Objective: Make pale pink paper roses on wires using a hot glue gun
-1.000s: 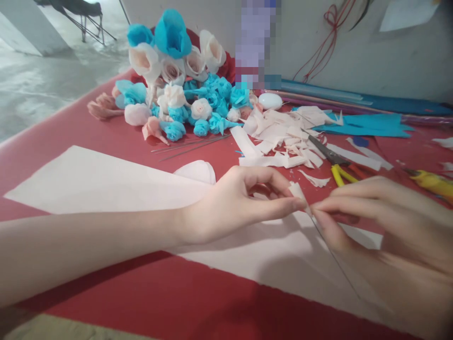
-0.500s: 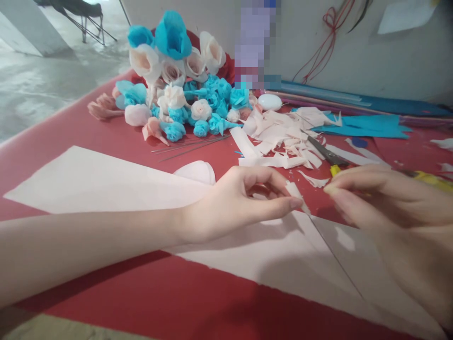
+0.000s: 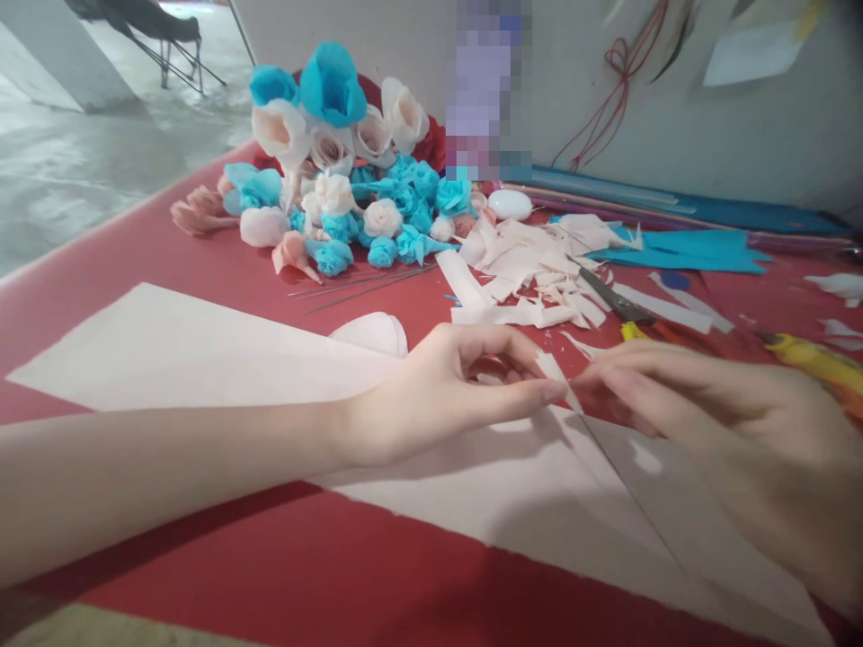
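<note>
My left hand [image 3: 465, 386] pinches a thin wire [image 3: 630, 492] at its upper end, where pale pink crepe paper [image 3: 557, 377] is wrapped around it. The bare lower part of the wire slants down to the right over a large pale paper sheet [image 3: 438, 503]. Beside the wrapped end is my right hand [image 3: 701, 431], its fingers stretched toward the paper and the thumb drawn back from their tips. It looks slightly blurred, and I cannot tell whether its fingertips touch the paper. Rounded paper petals [image 3: 374, 334] lie behind my left wrist.
Blue, white and pink paper flowers [image 3: 337, 193] are heaped at the back left. Loose wires [image 3: 368, 286] lie before them. Paper scraps [image 3: 522, 261], scissors [image 3: 610, 295] and a yellow-handled tool [image 3: 809, 359] lie on the red table [image 3: 222, 548]. Blue crepe paper [image 3: 688, 250] is behind.
My right hand has moved left to the wrapped end of the wire, its thumb and fingers parting from a pinch. My left hand keeps its hold. The view has shifted slightly.
</note>
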`<state>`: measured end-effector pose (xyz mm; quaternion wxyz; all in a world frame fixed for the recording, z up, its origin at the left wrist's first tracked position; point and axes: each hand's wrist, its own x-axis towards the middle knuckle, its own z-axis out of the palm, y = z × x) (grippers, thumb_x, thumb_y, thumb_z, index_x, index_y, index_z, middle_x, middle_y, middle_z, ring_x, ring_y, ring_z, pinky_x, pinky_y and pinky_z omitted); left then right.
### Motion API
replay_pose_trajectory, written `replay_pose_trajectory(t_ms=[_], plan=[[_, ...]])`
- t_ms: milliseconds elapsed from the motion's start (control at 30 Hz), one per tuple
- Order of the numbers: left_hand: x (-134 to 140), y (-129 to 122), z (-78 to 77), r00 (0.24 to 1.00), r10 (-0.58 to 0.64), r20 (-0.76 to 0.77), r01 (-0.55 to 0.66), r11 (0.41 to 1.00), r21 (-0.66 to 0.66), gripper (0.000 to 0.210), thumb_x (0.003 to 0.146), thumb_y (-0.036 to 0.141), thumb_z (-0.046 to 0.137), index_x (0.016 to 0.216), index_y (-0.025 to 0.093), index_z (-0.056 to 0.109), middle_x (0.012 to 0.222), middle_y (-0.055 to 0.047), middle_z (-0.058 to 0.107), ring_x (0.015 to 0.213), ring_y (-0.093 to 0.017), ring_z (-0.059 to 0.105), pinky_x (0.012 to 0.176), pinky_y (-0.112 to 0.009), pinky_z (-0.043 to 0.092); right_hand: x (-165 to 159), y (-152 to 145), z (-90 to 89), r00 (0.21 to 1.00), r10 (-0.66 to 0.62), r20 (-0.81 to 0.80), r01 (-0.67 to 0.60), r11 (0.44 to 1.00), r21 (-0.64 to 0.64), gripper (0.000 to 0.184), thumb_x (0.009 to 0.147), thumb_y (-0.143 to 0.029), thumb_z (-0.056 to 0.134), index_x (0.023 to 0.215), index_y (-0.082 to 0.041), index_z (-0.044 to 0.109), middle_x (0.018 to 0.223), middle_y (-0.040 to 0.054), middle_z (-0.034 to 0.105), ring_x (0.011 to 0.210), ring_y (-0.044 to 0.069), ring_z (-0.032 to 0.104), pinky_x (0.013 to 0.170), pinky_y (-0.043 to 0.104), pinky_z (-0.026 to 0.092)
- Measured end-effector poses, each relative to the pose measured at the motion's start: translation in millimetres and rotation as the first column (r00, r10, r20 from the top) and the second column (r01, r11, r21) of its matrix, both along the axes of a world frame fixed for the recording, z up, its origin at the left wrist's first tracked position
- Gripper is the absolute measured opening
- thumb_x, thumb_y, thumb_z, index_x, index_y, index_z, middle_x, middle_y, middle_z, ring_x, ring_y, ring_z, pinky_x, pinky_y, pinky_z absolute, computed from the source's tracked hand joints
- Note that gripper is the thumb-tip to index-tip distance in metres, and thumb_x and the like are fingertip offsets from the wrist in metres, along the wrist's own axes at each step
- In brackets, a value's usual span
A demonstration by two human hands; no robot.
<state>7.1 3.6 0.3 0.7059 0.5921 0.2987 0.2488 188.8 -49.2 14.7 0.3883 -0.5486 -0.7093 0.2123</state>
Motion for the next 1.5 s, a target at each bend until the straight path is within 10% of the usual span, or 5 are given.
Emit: replay_pose_trajectory(t_ms=[100, 333, 1067, 1500], plan=[[0, 0, -0.9, 0.999, -0.035, 0.038, 0.036, 0.999, -0.012, 0.012, 0.079, 0.024, 0.057, 0.077, 0.012, 0.058, 0.080, -0.004, 0.064, 0.079, -0.014, 0.062, 0.070, -0.023, 0.048, 4, 1, -4.3, 0.982, 0.150, -0.117, -0.174, 0.956, -0.237, 0.018, 0.083, -0.026, 0.054, 0.075, -0.031, 0.069, 0.065, -0.0079, 0.065, 0.049, 0.009, 0.060, 0.040, 0.007, 0.046], [0, 0, -0.9, 0.998, -0.054, 0.042, 0.052, 0.998, 0.043, 0.009, 0.080, 0.019, 0.056, 0.079, 0.010, 0.058, 0.076, -0.004, 0.059, 0.076, -0.014, 0.060, 0.071, -0.025, 0.049, 6, 1, -9.3, 0.945, 0.048, -0.324, -0.215, 0.838, -0.502, 0.009, 0.077, -0.034, 0.063, 0.073, -0.032, 0.070, 0.067, -0.0031, 0.066, 0.055, 0.010, 0.062, 0.044, 0.007, 0.046], [0, -1, -2.1, 0.995, -0.040, 0.088, 0.037, 0.999, 0.028, 0.007, 0.080, 0.017, 0.056, 0.077, 0.012, 0.060, 0.076, -0.003, 0.065, 0.077, -0.011, 0.064, 0.069, -0.019, 0.049, 1, -4, -5.1, 0.957, -0.037, -0.288, -0.137, 0.819, -0.558, 0.009, 0.074, -0.032, 0.063, 0.070, -0.025, 0.068, 0.068, -0.0008, 0.066, 0.058, 0.012, 0.062, 0.046, 0.009, 0.047], [1, -1, -3.1, 0.999, -0.017, 0.048, 0.014, 0.998, 0.060, 0.008, 0.079, 0.019, 0.057, 0.076, 0.012, 0.060, 0.078, -0.005, 0.066, 0.078, -0.013, 0.063, 0.068, -0.021, 0.049, 6, -7, -5.4, 0.989, 0.042, -0.143, -0.089, 0.934, -0.345, 0.013, 0.077, -0.024, 0.057, 0.075, -0.029, 0.068, 0.065, -0.0051, 0.066, 0.051, 0.011, 0.061, 0.042, 0.009, 0.047]])
